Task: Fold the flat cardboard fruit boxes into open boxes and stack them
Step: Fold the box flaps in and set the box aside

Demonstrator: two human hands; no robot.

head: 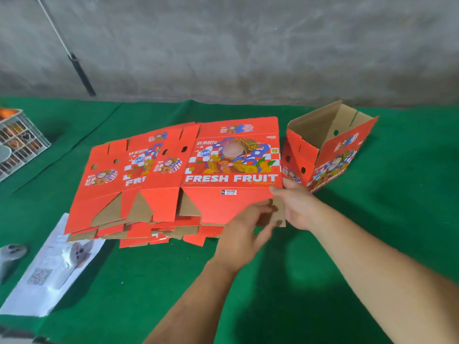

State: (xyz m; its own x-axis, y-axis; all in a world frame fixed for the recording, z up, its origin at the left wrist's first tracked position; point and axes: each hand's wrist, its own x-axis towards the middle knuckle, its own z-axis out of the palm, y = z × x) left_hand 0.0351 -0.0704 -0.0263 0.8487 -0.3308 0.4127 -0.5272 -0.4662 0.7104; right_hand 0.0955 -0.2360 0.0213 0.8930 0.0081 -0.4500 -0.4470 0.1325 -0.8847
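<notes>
A person's two bare hands work at the near right corner of the top flat box point(233, 160), a red sheet printed "FRESH FRUIT" that lies on a loose pile of flat boxes point(129, 194) spread across a green surface point(248, 281). The left hand point(244, 228) has its fingers curled at the sheet's brown corner flap point(279, 212), its grip apparently pinching the flap, though motion blur hides the fingertips. The right hand point(296, 204) grips the same corner from the right side, thumb on the red face near the printed lettering, fingers wrapped behind the edge. Just beside the pile on the right stands one folded box point(330, 145), open at the top, brown inside, tilted slightly away. At the left edge of the surface sit a white wire basket point(19, 142), a white printed leaflet point(49, 271) partly under the pile, and a grey object point(11, 254) too blurred to identify. A grey wall point(248, 45) rises behind.
</notes>
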